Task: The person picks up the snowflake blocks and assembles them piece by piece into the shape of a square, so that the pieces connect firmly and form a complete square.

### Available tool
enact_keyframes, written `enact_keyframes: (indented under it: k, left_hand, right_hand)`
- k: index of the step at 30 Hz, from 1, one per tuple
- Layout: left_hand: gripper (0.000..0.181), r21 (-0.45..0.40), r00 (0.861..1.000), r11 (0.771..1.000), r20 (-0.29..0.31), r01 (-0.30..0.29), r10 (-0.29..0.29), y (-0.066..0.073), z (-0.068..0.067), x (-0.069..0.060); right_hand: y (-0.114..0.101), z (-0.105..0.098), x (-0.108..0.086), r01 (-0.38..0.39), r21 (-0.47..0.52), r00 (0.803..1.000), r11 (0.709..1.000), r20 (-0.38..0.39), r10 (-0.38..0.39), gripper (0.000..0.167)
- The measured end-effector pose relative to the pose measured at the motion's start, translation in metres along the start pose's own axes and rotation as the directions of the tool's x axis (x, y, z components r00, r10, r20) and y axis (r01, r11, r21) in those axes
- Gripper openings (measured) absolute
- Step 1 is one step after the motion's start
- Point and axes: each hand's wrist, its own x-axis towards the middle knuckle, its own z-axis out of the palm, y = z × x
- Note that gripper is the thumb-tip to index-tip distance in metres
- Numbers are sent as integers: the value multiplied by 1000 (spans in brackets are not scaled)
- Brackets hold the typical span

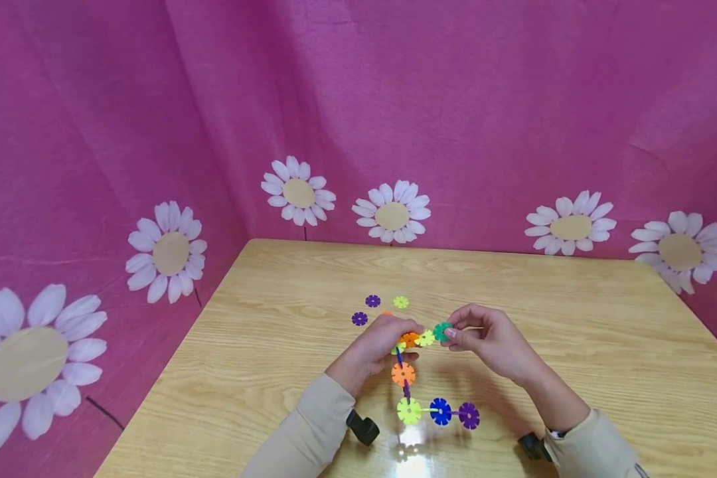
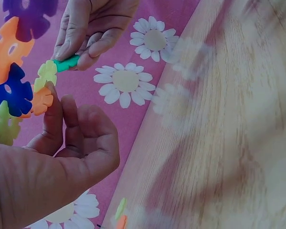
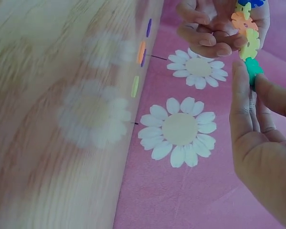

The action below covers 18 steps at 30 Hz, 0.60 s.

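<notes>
Between both hands hangs a chain of notched plastic discs. The right hand point(image 1: 502, 344) pinches the green disc point(image 3: 253, 71) at its end between thumb and fingers. That disc meets a yellow-green disc point(image 2: 47, 74); how deep the slots fit cannot be told. The left hand point(image 1: 378, 345) holds the chain near an orange disc point(image 2: 41, 101), fingers curled around it. From there the chain drops through a blue disc point(image 2: 12, 89) and another orange disc point(image 1: 403, 374). It then turns right along a lower yellow-green disc point(image 1: 409, 411), a second blue disc point(image 1: 440, 411) and a purple disc point(image 1: 469, 415).
Beyond the left hand, two loose purple discs point(image 1: 373, 301) and a loose yellow-green disc point(image 1: 401, 302) lie on the wooden table point(image 1: 263, 332). A loose orange disc point(image 3: 141, 52) is partly hidden by that hand in the head view. Pink flowered cloth point(image 1: 454, 99) hangs behind the table.
</notes>
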Motion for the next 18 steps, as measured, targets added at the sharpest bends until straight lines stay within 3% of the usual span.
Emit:
enact_keyframes:
  k: [7,18]
  left_hand:
    - [15,-29,999,999,38,19,-18,1,2,-3]
    - [15,-65,1000,998,29,-1,3,1,3,-3]
  right_hand:
    - [-3,4,-5,12,1,1000,1000,17,-12,21]
    - [-7,10,-6,31,-38,1000,999,2,-31,13]
